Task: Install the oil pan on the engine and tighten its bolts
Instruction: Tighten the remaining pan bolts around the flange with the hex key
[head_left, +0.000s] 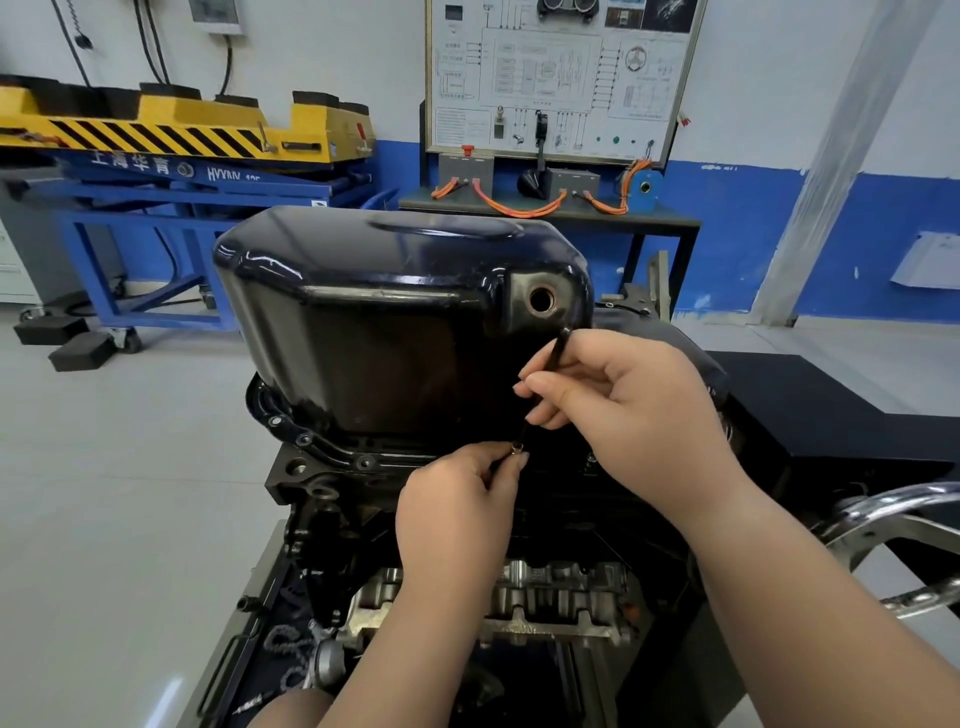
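A glossy black oil pan (395, 312) sits on the upturned engine (467, 587), its open drain hole (542, 300) facing me. Several bolts (365, 462) sit in the pan's front flange (311, 441). My right hand (623, 410) grips a thin black driver tool (556, 353) that slants down toward the flange. My left hand (457, 509) pinches the tool's lower tip, where a small socket or bolt (516, 447) shows at the flange. The flange under both hands is hidden.
A blue and yellow lift table (182, 156) stands at the back left, with black foam blocks (78, 348) on the floor. A wiring training board (556, 78) stands behind the engine. A chrome stand handle (893, 519) and a black bench (831, 410) lie to the right.
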